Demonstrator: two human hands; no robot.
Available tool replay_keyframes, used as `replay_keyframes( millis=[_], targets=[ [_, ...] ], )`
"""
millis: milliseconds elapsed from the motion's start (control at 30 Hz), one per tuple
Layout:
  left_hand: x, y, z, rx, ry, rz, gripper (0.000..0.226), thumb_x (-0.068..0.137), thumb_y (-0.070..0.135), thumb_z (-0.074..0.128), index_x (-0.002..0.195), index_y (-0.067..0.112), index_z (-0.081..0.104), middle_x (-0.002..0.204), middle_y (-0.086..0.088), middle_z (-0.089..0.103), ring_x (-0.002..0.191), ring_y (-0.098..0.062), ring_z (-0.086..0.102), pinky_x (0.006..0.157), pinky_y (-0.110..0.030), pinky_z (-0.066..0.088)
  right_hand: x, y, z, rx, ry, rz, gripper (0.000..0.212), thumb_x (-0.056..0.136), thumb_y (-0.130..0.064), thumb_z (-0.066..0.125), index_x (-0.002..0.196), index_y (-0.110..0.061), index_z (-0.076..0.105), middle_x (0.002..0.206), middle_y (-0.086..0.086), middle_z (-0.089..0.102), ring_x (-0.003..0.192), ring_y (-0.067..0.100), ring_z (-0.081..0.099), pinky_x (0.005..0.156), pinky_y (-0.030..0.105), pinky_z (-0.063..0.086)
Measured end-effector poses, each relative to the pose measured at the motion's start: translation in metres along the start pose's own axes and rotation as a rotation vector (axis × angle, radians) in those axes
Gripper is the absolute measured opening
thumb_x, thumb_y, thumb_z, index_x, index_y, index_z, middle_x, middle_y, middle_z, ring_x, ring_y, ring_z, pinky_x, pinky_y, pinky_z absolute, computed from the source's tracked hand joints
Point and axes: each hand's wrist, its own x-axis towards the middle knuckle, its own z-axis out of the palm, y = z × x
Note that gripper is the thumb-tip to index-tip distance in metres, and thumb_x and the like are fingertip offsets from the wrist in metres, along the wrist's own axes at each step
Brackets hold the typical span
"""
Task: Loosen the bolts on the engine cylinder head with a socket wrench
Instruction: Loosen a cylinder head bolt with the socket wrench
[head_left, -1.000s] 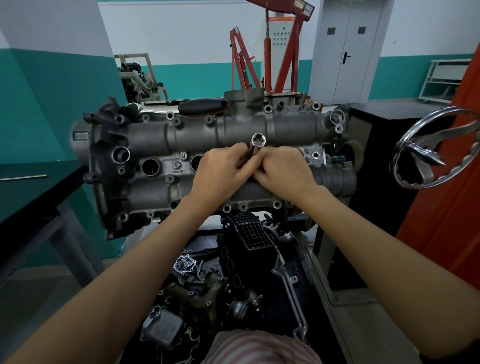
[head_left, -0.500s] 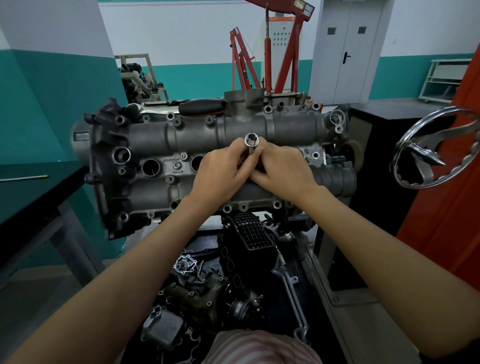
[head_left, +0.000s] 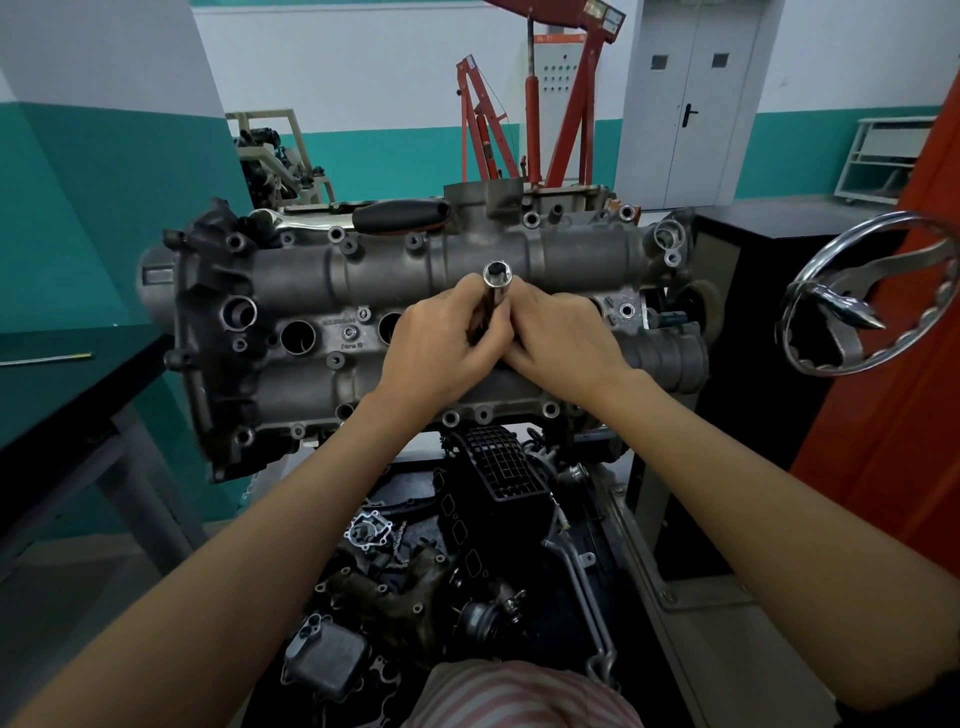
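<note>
Both hands meet over the middle of the head (head_left: 363, 291), which stands on its edge facing the person on a stand; the left hand (head_left: 441, 348) curls its fingers round the lower part of a chrome socket (head_left: 497, 283), and the right hand (head_left: 563, 345) closes in beside it, fingers bent toward the same shaft, though what exactly it pinches is hidden behind the left hand; the socket's open mouth points up toward the camera, so it is not seated on any bolt; a black-handled wrench (head_left: 400, 214) lies along the top edge of the head, well apart from both hands; bolts (head_left: 336, 359) sit in bosses along the casting, some near the lower rim (head_left: 450, 417); judging by look, the socket is light, rigid and smooth, likely to slip in greasy fingers, so it is best held round its shaft as now, not by the rim; the head is heavy cast metal, stiff, and should not shift under hand force, though I cannot tell how firmly the stand holds it; the wrench wants a grip far out on its handle for leverage; the task seems barely begun, with tool parts apparently being readied; loose engine parts (head_left: 374, 535) lie in a tray below, so a dropped socket could vanish among them.
</note>
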Motion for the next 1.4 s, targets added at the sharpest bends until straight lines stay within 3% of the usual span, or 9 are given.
replay_keyframes(
  millis=[133,300,467,567,667,900,1033,1267,1400],
  targets=[
    [-0.0003,0.0004,0.0001,0.015,0.003,-0.01,0.026,0.085,0.036,0.04,0.071,0.014,0.044,0.049,0.015,0.031,0.046,-0.011,0.035,0.049,-0.022,0.024,0.0004,0.0,-0.0005,0.014,0.003,0.025,0.033,0.092,-0.036,0.043,0.1,-0.005,0.05,0.093,0.007,0.065,0.071,0.033,0.059,0.057,0.032,0.031],
    [0.0006,-0.0019,0.0009,0.005,0.012,0.036,0.048,0.089,0.037,0.044,0.058,0.0,0.046,0.045,-0.001,0.038,0.041,-0.022,0.038,0.043,-0.033,0.032,0.0008,0.0017,0.0005,-0.049,-0.013,0.028,0.033,0.091,-0.04,0.046,0.089,-0.01,0.06,0.077,0.011,0.067,0.071,0.033,0.062,0.056,0.03,0.027],
    [0.0013,-0.0025,0.0015,0.015,0.024,0.065,0.051,0.087,0.038,0.048,0.052,0.002,0.042,0.044,0.001,0.034,0.04,-0.016,0.032,0.043,-0.03,0.028,0.0001,0.002,0.0027,-0.115,-0.021,-0.001,0.033,0.094,-0.033,0.041,0.091,-0.005,0.058,0.085,0.015,0.067,0.074,0.037,0.06,0.058,0.032,0.023],
    [0.0008,-0.0024,0.0018,-0.016,0.031,0.039,0.044,0.087,0.038,0.047,0.064,0.001,0.052,0.047,0.011,0.034,0.045,-0.011,0.036,0.046,-0.024,0.029,-0.0005,0.001,0.0028,-0.093,0.003,-0.008,0.033,0.094,-0.034,0.041,0.1,-0.006,0.056,0.093,0.01,0.067,0.074,0.034,0.06,0.058,0.03,0.023],
    [0.0006,-0.0015,0.0011,-0.022,0.042,0.034,0.034,0.086,0.034,0.046,0.073,0.003,0.053,0.05,0.017,0.031,0.053,-0.01,0.038,0.048,-0.02,0.025,0.0,0.0012,0.0033,-0.033,0.005,0.006,0.035,0.093,-0.037,0.04,0.106,-0.007,0.053,0.1,0.006,0.065,0.074,0.03,0.059,0.06,0.031,0.032],
    [0.0001,-0.0011,0.0021,-0.001,0.019,0.011,0.036,0.088,0.037,0.044,0.074,0.005,0.052,0.05,0.017,0.032,0.048,-0.01,0.036,0.05,-0.023,0.027,0.0004,0.0016,0.0031,0.022,0.012,0.047,0.035,0.09,-0.04,0.045,0.103,-0.008,0.053,0.096,0.003,0.065,0.072,0.027,0.059,0.061,0.031,0.034],
    [0.0006,-0.0026,0.0025,-0.009,0.019,0.017,0.043,0.088,0.039,0.045,0.069,0.001,0.056,0.047,0.003,0.044,0.044,-0.017,0.045,0.047,-0.027,0.034,0.0005,0.001,0.0017,0.009,0.004,0.049,0.036,0.089,-0.044,0.047,0.099,-0.011,0.057,0.089,0.001,0.067,0.073,0.024,0.061,0.059,0.03,0.036],
    [0.0012,-0.0019,0.0021,-0.008,0.025,0.022,0.052,0.086,0.041,0.046,0.057,-0.001,0.049,0.044,-0.006,0.043,0.041,-0.02,0.039,0.045,-0.03,0.031,0.0002,0.0009,0.0016,-0.086,-0.005,0.015,0.031,0.092,-0.033,0.047,0.091,-0.006,0.061,0.081,0.013,0.068,0.072,0.036,0.06,0.057,0.03,0.023],
    [0.0002,-0.0005,0.002,0.011,0.012,0.032,0.044,0.087,0.039,0.047,0.066,0.001,0.053,0.047,0.004,0.041,0.044,-0.018,0.042,0.046,-0.028,0.032,-0.0005,0.0009,0.0034,-0.086,-0.004,0.009,0.034,0.093,-0.037,0.043,0.093,-0.006,0.058,0.088,0.009,0.067,0.071,0.032,0.059,0.058,0.03,0.023]
  ],
)
